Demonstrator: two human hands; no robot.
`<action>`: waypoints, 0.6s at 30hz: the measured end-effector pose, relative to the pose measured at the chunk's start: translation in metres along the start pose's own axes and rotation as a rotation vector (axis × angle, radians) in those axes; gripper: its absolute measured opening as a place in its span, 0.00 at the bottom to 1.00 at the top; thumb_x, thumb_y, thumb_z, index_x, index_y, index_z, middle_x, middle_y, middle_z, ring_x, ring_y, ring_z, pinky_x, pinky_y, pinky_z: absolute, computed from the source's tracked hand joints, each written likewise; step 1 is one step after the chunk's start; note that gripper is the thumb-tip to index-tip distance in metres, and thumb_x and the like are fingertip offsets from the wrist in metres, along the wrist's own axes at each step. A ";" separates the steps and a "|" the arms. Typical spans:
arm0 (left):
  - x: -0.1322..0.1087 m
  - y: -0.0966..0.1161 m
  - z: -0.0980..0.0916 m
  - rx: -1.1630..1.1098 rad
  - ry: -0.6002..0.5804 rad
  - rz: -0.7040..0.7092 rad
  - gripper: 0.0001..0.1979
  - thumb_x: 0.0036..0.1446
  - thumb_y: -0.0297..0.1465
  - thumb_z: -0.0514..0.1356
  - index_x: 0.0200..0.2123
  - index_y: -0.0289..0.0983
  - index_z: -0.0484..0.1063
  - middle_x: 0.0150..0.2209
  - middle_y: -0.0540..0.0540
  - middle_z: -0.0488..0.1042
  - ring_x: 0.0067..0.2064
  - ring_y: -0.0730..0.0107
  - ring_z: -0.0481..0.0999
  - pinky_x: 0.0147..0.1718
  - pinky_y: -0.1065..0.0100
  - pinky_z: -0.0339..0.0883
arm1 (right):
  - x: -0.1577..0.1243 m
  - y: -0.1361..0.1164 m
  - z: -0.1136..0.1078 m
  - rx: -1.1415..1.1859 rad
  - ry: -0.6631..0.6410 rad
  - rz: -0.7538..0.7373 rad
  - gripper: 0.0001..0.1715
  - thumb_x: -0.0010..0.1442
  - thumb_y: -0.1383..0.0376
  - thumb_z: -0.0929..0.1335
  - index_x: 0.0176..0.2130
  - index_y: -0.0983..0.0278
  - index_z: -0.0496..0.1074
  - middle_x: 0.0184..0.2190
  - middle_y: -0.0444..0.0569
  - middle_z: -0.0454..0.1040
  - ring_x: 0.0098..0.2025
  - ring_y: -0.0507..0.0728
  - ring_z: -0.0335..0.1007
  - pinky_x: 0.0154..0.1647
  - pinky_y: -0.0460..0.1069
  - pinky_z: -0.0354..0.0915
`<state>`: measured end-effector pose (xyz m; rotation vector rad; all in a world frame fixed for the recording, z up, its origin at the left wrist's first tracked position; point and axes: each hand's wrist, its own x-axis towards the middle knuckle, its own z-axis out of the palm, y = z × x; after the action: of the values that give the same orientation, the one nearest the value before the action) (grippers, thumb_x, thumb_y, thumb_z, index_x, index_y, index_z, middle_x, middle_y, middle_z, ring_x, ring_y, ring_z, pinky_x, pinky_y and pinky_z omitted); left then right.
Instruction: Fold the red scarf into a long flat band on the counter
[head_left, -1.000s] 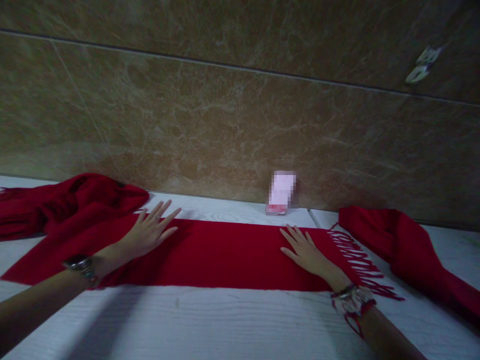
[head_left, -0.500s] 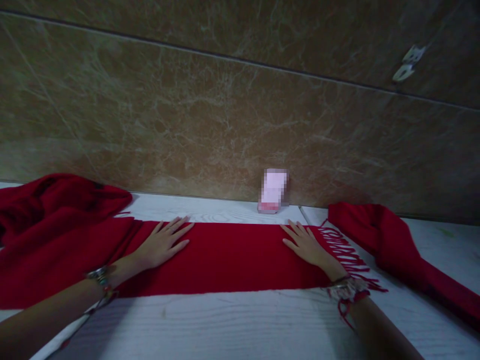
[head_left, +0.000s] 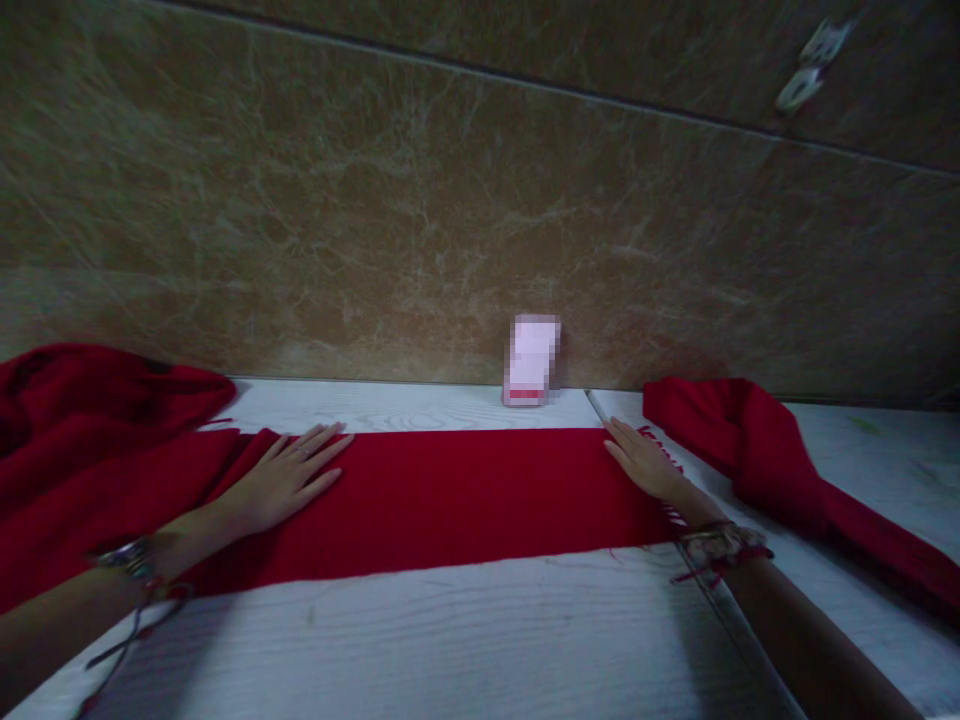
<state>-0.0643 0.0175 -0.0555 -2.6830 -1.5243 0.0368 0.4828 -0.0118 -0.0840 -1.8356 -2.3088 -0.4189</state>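
Note:
A red scarf [head_left: 480, 500] with a fringed right end lies flat across the white wood-grain table. My left hand [head_left: 285, 475] rests palm down on its left part, fingers spread, beside a few raised folds. Over at the fringed end, my right hand [head_left: 641, 460] lies flat on the cloth, fingers extended and partly covering the fringe. Neither hand grips anything. Both wrists wear bracelets. Left of my left hand, more red cloth [head_left: 97, 420] is bunched in a loose heap.
Another length of red cloth [head_left: 757, 440] lies twisted on the table [head_left: 465, 640] at the right. A pixelated pink-and-white box-like object [head_left: 531, 362] stands by the brown marbled wall [head_left: 360, 220]. A white fixture [head_left: 814, 65] is on the wall, upper right.
My right hand has slid right to the fringe, covering more of it. My left hand has shifted left in view, still flat on the scarf. The camera view has tilted slightly.

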 end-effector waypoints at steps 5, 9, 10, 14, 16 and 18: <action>0.001 0.000 0.003 -0.009 0.009 0.006 0.25 0.62 0.39 0.38 0.61 0.41 0.51 0.62 0.43 0.50 0.61 0.54 0.52 0.54 0.49 0.51 | -0.015 0.025 0.003 -0.003 0.052 0.003 0.28 0.63 0.58 0.50 0.50 0.69 0.66 0.48 0.63 0.70 0.54 0.65 0.62 0.52 0.63 0.59; 0.004 0.003 0.001 -0.036 0.003 0.012 0.25 0.62 0.42 0.40 0.61 0.42 0.51 0.63 0.44 0.49 0.62 0.55 0.50 0.55 0.50 0.50 | -0.005 0.001 -0.014 0.028 0.110 0.084 0.31 0.62 0.53 0.51 0.54 0.69 0.62 0.52 0.63 0.66 0.57 0.66 0.57 0.54 0.64 0.56; 0.006 0.006 0.000 -0.050 -0.001 0.030 0.25 0.62 0.42 0.40 0.61 0.43 0.51 0.63 0.44 0.48 0.62 0.55 0.49 0.56 0.50 0.49 | 0.000 -0.012 -0.020 0.052 0.101 0.064 0.32 0.62 0.52 0.51 0.55 0.69 0.61 0.54 0.62 0.64 0.58 0.66 0.55 0.55 0.63 0.55; 0.015 0.031 -0.009 -0.113 -0.004 0.167 0.25 0.63 0.42 0.39 0.61 0.43 0.51 0.64 0.45 0.45 0.63 0.61 0.45 0.58 0.55 0.46 | 0.022 -0.078 -0.044 0.153 -0.036 -0.067 0.32 0.63 0.52 0.51 0.59 0.66 0.56 0.60 0.58 0.56 0.62 0.63 0.46 0.58 0.62 0.50; 0.018 0.044 -0.012 -0.126 -0.016 0.208 0.24 0.63 0.42 0.40 0.61 0.45 0.49 0.64 0.46 0.45 0.63 0.61 0.45 0.58 0.54 0.44 | 0.029 -0.108 -0.051 0.170 -0.134 -0.111 0.33 0.62 0.51 0.52 0.60 0.65 0.54 0.61 0.57 0.52 0.63 0.63 0.41 0.59 0.64 0.47; 0.019 0.052 -0.012 -0.131 -0.030 0.216 0.24 0.63 0.42 0.41 0.61 0.46 0.49 0.64 0.46 0.45 0.63 0.60 0.46 0.58 0.52 0.43 | 0.030 -0.127 -0.052 0.183 -0.226 -0.155 0.33 0.62 0.51 0.53 0.60 0.63 0.53 0.62 0.56 0.50 0.64 0.63 0.40 0.59 0.64 0.46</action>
<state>-0.0097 0.0064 -0.0466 -2.9520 -1.2790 -0.0145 0.3502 -0.0264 -0.0404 -1.7014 -2.5489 -0.0158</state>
